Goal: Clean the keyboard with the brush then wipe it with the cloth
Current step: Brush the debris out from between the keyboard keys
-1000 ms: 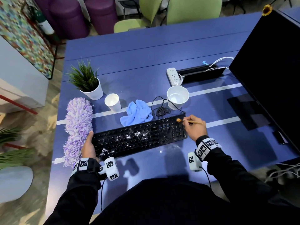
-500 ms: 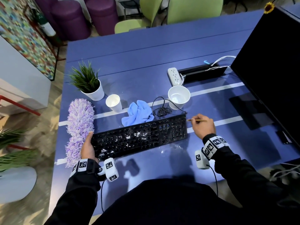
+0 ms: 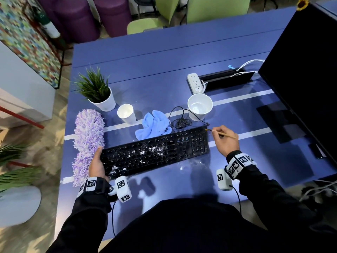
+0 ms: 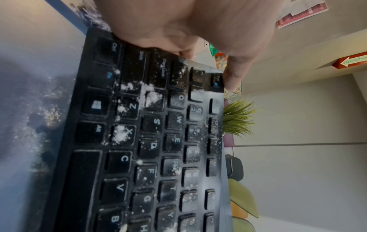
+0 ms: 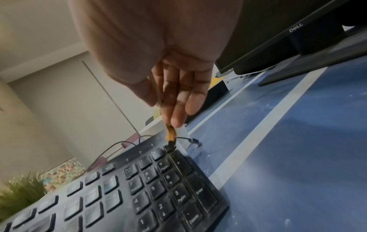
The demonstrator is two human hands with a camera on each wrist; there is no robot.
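Note:
A black keyboard (image 3: 155,152) lies on the blue table (image 3: 164,61), with white powder on its middle and left keys (image 4: 149,97). My left hand (image 3: 97,161) grips the keyboard's left end (image 4: 139,51). My right hand (image 3: 224,141) pinches a thin wooden-handled brush (image 3: 226,135) just past the keyboard's right end. In the right wrist view the brush's orange bristles (image 5: 171,135) touch the far right corner of the number pad (image 5: 168,180). A crumpled blue cloth (image 3: 155,124) lies just behind the keyboard, untouched.
A purple fluffy duster (image 3: 87,139) lies beside my left hand. Behind the keyboard stand a potted plant (image 3: 102,99), a paper cup (image 3: 126,114) and a white bowl (image 3: 199,106), with a coiled cable (image 3: 180,122). A power strip (image 3: 195,83) and monitor (image 3: 300,79) sit at right.
My right hand drew the brush off the number pad to the right, then brought its tip back to the keyboard's far right corner. The left hand has kept its hold.

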